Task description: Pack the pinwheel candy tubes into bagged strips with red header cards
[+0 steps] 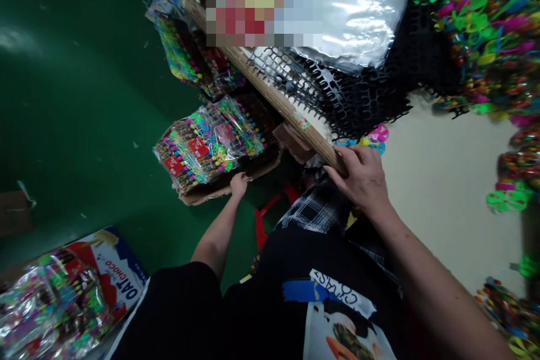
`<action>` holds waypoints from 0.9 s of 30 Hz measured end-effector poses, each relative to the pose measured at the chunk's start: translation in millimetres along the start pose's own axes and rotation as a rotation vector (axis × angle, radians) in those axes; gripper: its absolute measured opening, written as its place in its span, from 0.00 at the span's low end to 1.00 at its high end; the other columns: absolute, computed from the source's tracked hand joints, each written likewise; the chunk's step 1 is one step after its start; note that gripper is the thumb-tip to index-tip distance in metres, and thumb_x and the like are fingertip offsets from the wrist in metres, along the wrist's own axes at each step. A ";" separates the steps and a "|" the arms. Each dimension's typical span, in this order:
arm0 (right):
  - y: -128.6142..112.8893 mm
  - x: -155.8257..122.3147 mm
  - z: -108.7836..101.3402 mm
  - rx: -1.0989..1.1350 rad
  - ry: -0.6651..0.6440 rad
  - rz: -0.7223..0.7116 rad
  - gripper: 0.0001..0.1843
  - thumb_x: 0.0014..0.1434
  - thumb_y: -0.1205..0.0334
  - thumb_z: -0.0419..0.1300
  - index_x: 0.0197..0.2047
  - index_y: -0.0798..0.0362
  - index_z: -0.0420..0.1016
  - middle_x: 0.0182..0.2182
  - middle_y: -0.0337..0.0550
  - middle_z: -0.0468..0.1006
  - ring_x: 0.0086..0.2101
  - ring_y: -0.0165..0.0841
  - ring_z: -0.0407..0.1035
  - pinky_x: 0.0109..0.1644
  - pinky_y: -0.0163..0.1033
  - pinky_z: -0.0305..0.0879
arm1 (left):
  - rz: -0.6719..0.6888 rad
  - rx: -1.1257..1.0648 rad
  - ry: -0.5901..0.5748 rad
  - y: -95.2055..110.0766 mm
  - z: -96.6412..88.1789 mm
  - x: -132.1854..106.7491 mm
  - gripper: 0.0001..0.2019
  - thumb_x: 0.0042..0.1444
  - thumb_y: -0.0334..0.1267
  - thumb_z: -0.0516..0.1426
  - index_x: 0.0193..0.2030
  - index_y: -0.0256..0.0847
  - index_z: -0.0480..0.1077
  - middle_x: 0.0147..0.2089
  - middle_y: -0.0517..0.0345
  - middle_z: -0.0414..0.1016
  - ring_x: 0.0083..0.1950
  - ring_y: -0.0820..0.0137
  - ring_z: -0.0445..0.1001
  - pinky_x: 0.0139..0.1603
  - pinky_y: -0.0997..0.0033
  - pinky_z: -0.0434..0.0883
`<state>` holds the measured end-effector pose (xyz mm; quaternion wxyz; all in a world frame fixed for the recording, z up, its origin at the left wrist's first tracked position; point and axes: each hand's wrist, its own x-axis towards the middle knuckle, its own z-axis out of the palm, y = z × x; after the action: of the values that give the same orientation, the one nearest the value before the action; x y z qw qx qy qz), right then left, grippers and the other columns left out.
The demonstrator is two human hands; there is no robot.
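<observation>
A green-painted floor (71, 124) spread across the left of the scene, and a cream-coloured surface (447, 197) lay to the right, heaped along its far and right edges with loose, brightly coloured plastic toy pieces (489, 28). Black plastic netting (354, 95) was draped across the far middle, with a silvery plastic sheet (354, 5) on it; a pixelated patch (261, 0) beside that sheet could not be read. A long wooden pole (270, 90) ran diagonally from the far left down to the right hand (358, 177), whose fingers (343, 160) were clamped around its near end. A plastic-wrapped bundle of colourful toys (208, 143) was laid on flattened cardboard (228, 190) just left of the pole. The left hand (238, 184) was placed at the near edge of the cardboard, with its fingers (239, 178) held together – whether anything was gripped could not be told. A second wrapped bundle (50, 304) was seen at near left, against an "OAT CHOCO" carton (113, 275). A red frame (264, 216) and checked cloth (312, 211) were glimpsed between the arms.
</observation>
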<state>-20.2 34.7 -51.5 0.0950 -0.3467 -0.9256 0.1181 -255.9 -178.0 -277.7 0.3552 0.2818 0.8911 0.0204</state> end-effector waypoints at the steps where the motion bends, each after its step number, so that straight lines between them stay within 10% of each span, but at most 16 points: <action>1: 0.0 -0.1 0.0 0.000 0.007 -0.005 0.23 0.57 0.55 0.56 0.56 0.50 0.66 0.42 0.51 0.68 0.41 0.45 0.62 0.46 0.51 0.60 | -0.031 -0.015 0.029 -9.8 -3.7 -8.3 0.22 0.54 0.24 0.47 0.53 0.38 0.71 0.53 0.46 0.74 0.55 0.62 0.72 0.56 0.64 0.68; 6: 0.7 0.3 -0.4 0.016 0.090 -0.080 0.20 0.58 0.55 0.56 0.53 0.52 0.68 0.40 0.51 0.70 0.39 0.43 0.64 0.45 0.49 0.62 | -0.133 -0.115 0.123 -34.3 -14.6 -52.5 0.21 0.52 0.23 0.46 0.48 0.36 0.73 0.50 0.45 0.76 0.53 0.62 0.73 0.55 0.64 0.69; 11: 1.1 -8.5 -1.6 0.101 0.282 -0.113 0.16 0.57 0.58 0.58 0.50 0.50 0.70 0.38 0.48 0.73 0.38 0.42 0.67 0.43 0.48 0.64 | -0.152 -0.223 0.216 -17.7 -15.4 -74.1 0.19 0.50 0.22 0.48 0.44 0.37 0.74 0.46 0.47 0.77 0.50 0.63 0.75 0.54 0.64 0.70; 20: 9.3 -42.0 -12.7 0.005 0.360 -0.166 0.14 0.58 0.59 0.59 0.48 0.51 0.69 0.36 0.48 0.74 0.36 0.40 0.69 0.39 0.44 0.67 | -0.270 -0.210 0.441 -20.0 -91.6 -35.3 0.27 0.59 0.35 0.50 0.66 0.36 0.55 0.68 0.34 0.50 0.68 0.50 0.55 0.64 0.50 0.59; 27: 9.7 -39.3 -10.6 -0.077 0.328 -0.193 0.16 0.60 0.58 0.57 0.50 0.54 0.69 0.36 0.49 0.74 0.34 0.38 0.69 0.39 0.41 0.66 | -0.238 0.033 0.198 -12.6 -119.0 7.2 0.28 0.61 0.46 0.46 0.68 0.47 0.51 0.73 0.48 0.38 0.71 0.47 0.41 0.64 0.41 0.55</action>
<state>17.7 17.3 -47.9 0.2421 -0.2742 -0.9306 0.0147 -342.9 -165.4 -196.4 0.2610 0.1763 0.9490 -0.0087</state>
